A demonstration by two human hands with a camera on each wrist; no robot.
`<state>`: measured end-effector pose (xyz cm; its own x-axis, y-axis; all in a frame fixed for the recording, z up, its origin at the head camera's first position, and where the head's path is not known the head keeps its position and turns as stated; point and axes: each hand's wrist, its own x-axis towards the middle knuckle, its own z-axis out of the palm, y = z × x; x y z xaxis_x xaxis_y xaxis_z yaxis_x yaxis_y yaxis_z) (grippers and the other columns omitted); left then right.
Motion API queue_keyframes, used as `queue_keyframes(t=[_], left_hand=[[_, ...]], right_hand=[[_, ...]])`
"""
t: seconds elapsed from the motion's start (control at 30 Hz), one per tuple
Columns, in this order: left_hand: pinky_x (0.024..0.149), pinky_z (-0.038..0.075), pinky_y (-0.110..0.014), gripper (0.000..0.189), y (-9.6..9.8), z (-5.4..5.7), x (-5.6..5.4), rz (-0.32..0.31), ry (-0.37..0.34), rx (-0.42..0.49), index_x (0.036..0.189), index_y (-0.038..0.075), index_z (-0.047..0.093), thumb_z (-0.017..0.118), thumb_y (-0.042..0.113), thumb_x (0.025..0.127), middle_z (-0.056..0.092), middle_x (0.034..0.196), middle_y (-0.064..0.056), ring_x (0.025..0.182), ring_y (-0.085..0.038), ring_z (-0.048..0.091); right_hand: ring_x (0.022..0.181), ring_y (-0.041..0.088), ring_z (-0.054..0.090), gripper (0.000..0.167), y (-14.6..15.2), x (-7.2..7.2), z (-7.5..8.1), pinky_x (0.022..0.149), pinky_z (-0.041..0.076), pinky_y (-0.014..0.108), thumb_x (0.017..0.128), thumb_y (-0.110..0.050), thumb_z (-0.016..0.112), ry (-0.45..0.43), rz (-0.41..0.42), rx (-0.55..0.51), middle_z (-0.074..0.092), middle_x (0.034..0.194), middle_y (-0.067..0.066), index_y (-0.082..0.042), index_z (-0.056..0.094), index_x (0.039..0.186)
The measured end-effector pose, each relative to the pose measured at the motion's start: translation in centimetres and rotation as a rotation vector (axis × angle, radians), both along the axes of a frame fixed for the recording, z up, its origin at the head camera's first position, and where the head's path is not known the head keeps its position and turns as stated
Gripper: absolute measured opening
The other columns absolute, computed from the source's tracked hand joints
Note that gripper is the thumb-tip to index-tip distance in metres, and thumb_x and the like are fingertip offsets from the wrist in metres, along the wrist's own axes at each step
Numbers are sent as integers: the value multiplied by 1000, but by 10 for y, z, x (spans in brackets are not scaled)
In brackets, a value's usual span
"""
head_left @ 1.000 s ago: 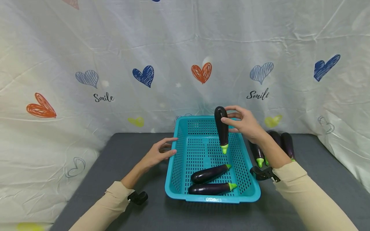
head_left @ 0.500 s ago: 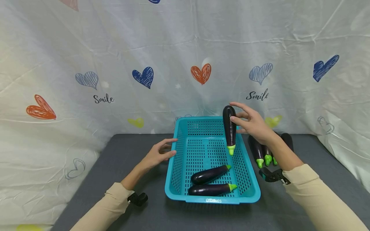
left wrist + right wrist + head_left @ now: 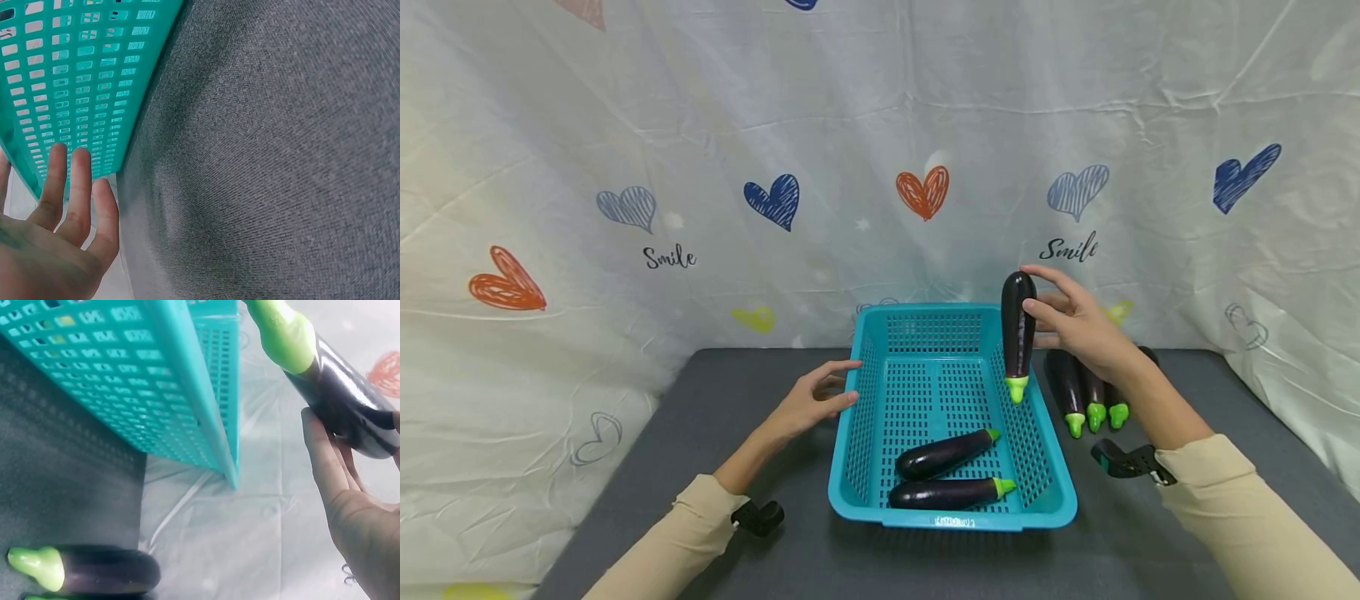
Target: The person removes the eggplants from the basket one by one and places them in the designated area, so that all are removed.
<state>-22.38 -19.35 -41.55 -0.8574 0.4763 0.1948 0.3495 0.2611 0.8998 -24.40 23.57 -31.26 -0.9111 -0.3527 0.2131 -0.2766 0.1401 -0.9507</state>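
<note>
My right hand (image 3: 1078,321) grips a dark purple eggplant (image 3: 1018,325) by its rounded end, its green stem cap pointing down over the right rim of a turquoise perforated basket (image 3: 842,450). In the right wrist view that eggplant (image 3: 350,403) lies between thumb and fingers, beside the basket's wall (image 3: 144,369). On the basket floor, near the front, lie two more eggplants, a rear one (image 3: 943,454) and a front one (image 3: 947,493). My left hand (image 3: 808,398) is at the basket's left rim, fingers extended; the left wrist view shows its fingers (image 3: 78,194) close to the outer wall.
Several eggplants lie side by side on the dark grey table (image 3: 760,542) to the right of the basket, stems toward me; the leftmost eggplant (image 3: 1065,387) is nearest the basket. My right forearm partly covers them. A white heart-printed curtain (image 3: 850,125) hangs behind the table.
My right hand has moved rightward with the eggplant, from over the basket's inside to its right rim. More of the eggplants on the table show. The left hand stays in place.
</note>
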Motion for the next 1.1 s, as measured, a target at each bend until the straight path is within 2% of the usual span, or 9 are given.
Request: queue_keyframes(t=[0.1, 0.3, 0.53, 0.63, 0.77, 0.97, 1.1], left_hand=[[85, 51, -64, 54, 0, 1, 1, 2, -1, -3, 153, 13, 47, 64, 18, 102, 51, 143, -22, 123, -40, 55], [84, 51, -64, 54, 0, 1, 1, -5, 4, 6, 153, 12, 47, 65, 22, 102, 52, 142, -21, 122, -41, 56], [84, 51, -64, 54, 0, 0, 1, -3, 6, 6, 153, 13, 47, 65, 22, 102, 51, 142, -22, 122, -40, 56], [84, 52, -63, 54, 0, 0, 1, -2, 8, 2, 153, 13, 47, 65, 21, 102, 51, 143, -20, 122, -39, 56], [84, 52, -62, 54, 0, 0, 1, -2, 13, 3, 152, 13, 47, 64, 21, 102, 52, 142, -18, 121, -37, 57], [82, 52, -62, 54, 0, -1, 0, -1, 15, 8, 152, 13, 47, 64, 22, 102, 54, 139, -18, 119, -36, 58], [83, 54, -57, 54, 0, 0, 2, 2, 12, 1, 153, 14, 47, 64, 22, 102, 53, 141, -17, 120, -35, 57]], right_hand=[[125, 49, 49, 61, 4, 2, -1, 85, 56, 33, 108, -26, 55, 2, -6, -8, 35, 152, 29, -26, 29, 162], [115, 29, 60, 61, 16, 6, -1, 83, 58, 35, 108, -23, 53, 26, -21, 5, 28, 155, 33, -26, 27, 162], [108, 19, 66, 58, 32, 9, -5, 81, 58, 36, 107, -28, 55, 23, -113, 80, 41, 149, 27, -21, 32, 160], [106, 14, 66, 60, 39, 11, -7, 80, 58, 35, 107, -25, 56, 15, -130, 83, 43, 146, 26, -21, 30, 161], [107, 12, 65, 71, 49, 15, -10, 80, 58, 34, 103, -14, 64, 8, -132, 74, 44, 143, 28, -24, 27, 162], [106, 8, 65, 86, 63, 18, -14, 80, 58, 32, 95, -9, 75, 14, -149, 139, 34, 152, 26, -28, 25, 163], [103, 11, 67, 89, 70, 21, -16, 80, 59, 41, 94, -5, 75, -20, -142, 122, 33, 151, 26, -27, 23, 163]])
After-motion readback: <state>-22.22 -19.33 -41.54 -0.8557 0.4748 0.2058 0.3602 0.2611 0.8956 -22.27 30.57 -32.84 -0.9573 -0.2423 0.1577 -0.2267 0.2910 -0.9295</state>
